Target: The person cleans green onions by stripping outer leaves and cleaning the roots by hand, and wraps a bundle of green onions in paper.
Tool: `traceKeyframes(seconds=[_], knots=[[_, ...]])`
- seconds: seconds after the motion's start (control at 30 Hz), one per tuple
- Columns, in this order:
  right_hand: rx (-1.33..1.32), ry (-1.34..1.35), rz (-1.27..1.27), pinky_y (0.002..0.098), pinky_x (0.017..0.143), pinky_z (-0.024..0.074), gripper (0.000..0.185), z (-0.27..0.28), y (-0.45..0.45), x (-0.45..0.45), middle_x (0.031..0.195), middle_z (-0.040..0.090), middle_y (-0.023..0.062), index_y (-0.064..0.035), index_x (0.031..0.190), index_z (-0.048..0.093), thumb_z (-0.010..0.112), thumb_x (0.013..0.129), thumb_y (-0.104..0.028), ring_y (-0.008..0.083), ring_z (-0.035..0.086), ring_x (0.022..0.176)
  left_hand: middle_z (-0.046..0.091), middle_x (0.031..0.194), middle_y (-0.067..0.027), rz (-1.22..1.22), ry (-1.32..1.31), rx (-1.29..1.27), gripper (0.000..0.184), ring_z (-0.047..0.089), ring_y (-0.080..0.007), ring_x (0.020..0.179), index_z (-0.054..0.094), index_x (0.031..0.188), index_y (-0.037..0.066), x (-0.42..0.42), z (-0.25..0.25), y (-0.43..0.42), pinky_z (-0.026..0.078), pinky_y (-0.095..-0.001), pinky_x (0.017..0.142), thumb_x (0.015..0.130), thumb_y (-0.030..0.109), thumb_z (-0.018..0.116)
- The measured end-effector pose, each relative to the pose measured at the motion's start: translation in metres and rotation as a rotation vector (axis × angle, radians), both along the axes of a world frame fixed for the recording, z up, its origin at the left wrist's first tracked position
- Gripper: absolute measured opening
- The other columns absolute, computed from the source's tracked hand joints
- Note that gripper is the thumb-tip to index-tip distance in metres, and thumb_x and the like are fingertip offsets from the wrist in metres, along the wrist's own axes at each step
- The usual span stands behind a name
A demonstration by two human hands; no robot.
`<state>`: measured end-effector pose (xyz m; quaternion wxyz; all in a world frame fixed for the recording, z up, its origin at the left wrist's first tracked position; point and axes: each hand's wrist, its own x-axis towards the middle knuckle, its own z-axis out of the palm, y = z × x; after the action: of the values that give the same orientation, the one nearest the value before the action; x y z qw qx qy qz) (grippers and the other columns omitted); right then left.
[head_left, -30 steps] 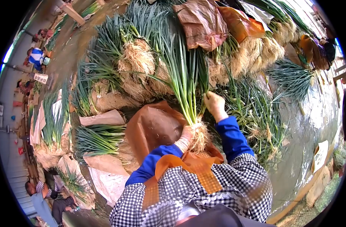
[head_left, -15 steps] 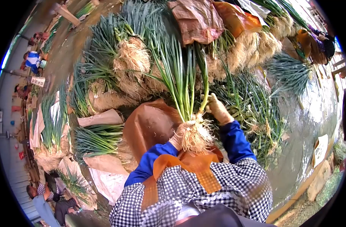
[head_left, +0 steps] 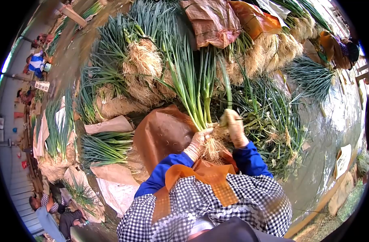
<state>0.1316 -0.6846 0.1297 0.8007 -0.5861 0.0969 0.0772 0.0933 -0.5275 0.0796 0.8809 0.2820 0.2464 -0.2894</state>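
Observation:
A bunch of green onions (head_left: 202, 101) stands leaves up in front of me, its pale roots hanging over the brown apron (head_left: 164, 131). My left hand (head_left: 199, 141) is closed round the lower stalks just above the roots. To the right, my right hand (head_left: 234, 125) pinches one separate onion stalk (head_left: 226, 82), blurred by motion, beside the bunch. Loose onion plants and leaves (head_left: 269, 117) lie in a heap beyond and right of my right hand.
Large bundles of onions with roots (head_left: 144, 60) lie ahead, partly under a brown sack (head_left: 212, 24). A smaller bundle (head_left: 105, 147) lies at left. A person (head_left: 67, 213) sits at lower left; another person (head_left: 38, 62) is far left. Wet floor (head_left: 313, 161) shows at right.
One onion stalk has come away from the bunch and moved right and down with my right hand. My left hand still holds the bunch, which has tilted slightly.

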Motion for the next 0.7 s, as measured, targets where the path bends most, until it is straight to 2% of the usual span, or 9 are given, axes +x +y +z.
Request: traceKeyframes(seconds=[0.13,0.2,0.27,0.37,0.43,0.53,0.63,0.67,0.7], knots=[[-0.041,0.087,-0.504,0.0219,0.046,0.0358,0.027,-0.013,-0.102,-0.013,0.062,0.051,-0.0050,-0.0124,0.079,0.055,0.048,0.095,-0.034,0.0060,0.042,0.050,0.063,0.090,-0.0116,0.113,0.088,-0.116,0.026,0.063,-0.0216,0.078,0.057,0.108,-0.003,-0.001,0.024,0.004,0.054,-0.0312,0.071,0.082,0.003,0.056],[-0.853,0.366,-0.201,0.0251,0.053,0.0443,0.032,-0.053,-0.182,-0.011,0.072,0.060,0.0030,-0.0065,0.092,0.059,0.052,0.091,-0.037,0.0125,0.056,0.060,0.063,0.089,-0.0114,0.114,0.080,-0.079,0.025,0.063,-0.0207,0.075,0.057,0.107,-0.004,0.000,0.027,0.004,0.054,-0.0310,0.069,0.082,0.002,0.056],[-1.814,0.121,-0.140,0.0316,0.065,0.0507,0.038,-0.060,-0.179,-0.010,0.086,0.064,0.0116,-0.0067,0.101,0.060,0.056,0.088,-0.042,0.0230,0.064,0.077,0.062,0.086,-0.0098,0.057,0.030,-0.074,0.026,0.062,-0.0185,0.072,0.057,0.108,-0.003,-0.005,0.028,0.000,0.053,-0.0279,0.064,0.082,0.002,0.057],[-1.245,-0.018,0.077,0.0352,0.073,0.0508,0.051,0.011,-0.052,0.034,0.099,0.064,0.0166,-0.0076,0.110,0.059,0.060,0.081,-0.050,0.0278,0.063,0.089,0.061,0.083,-0.0079,0.003,0.015,-0.030,0.026,0.060,-0.0158,0.067,0.057,0.107,-0.002,-0.004,0.023,-0.001,0.052,-0.0253,0.060,0.082,0.002,0.059],[-0.506,0.184,0.312,0.0356,0.061,0.0500,0.049,-0.011,0.005,0.059,0.089,0.066,0.0144,-0.0052,0.105,0.060,0.061,0.082,-0.049,0.0251,0.064,0.067,0.059,0.077,-0.0038,0.008,0.000,0.152,0.022,0.054,-0.0104,0.058,0.059,0.101,0.000,-0.005,0.016,0.001,0.047,-0.0217,0.052,0.079,0.001,0.062],[-1.243,-0.281,0.106,0.0361,0.049,0.0459,0.035,-0.032,0.044,0.066,0.063,0.060,0.0119,-0.0073,0.072,0.058,0.059,0.085,-0.040,0.0274,0.058,0.052,0.054,0.068,0.0012,0.032,0.043,0.356,0.014,0.048,-0.0073,0.050,0.061,0.090,0.003,-0.001,0.009,0.001,0.038,-0.0190,0.044,0.077,0.002,0.065],[-1.309,-0.554,0.016,0.0377,0.044,0.0438,0.038,-0.035,0.044,0.040,0.055,0.053,0.0093,-0.0096,0.059,0.046,0.059,0.085,-0.034,0.0304,0.055,0.050,0.055,0.069,0.0008,0.074,0.145,0.172,0.010,0.047,-0.0075,0.050,0.062,0.088,0.003,-0.003,-0.015,0.007,0.037,-0.0196,0.044,0.078,0.003,0.063],[-1.254,-0.554,0.087,0.0357,0.044,0.0437,0.032,-0.035,0.038,0.025,0.057,0.056,0.0080,-0.0080,0.066,0.054,0.058,0.087,-0.031,0.0243,0.055,0.046,0.059,0.073,-0.0040,0.050,0.172,0.151,0.008,0.054,-0.0117,0.056,0.062,0.087,0.001,-0.004,-0.016,0.009,0.044,-0.0236,0.048,0.080,0.005,0.061],[-0.893,-0.317,0.158,0.0336,0.044,0.0435,0.027,-0.020,0.031,0.006,0.058,0.057,0.0061,-0.0069,0.072,0.058,0.057,0.088,-0.029,0.0194,0.053,0.046,0.061,0.076,-0.0071,0.083,0.184,0.084,0.009,0.057,-0.0158,0.061,0.061,0.089,0.001,-0.004,-0.012,0.006,0.048,-0.0272,0.053,0.081,0.006,0.060]])
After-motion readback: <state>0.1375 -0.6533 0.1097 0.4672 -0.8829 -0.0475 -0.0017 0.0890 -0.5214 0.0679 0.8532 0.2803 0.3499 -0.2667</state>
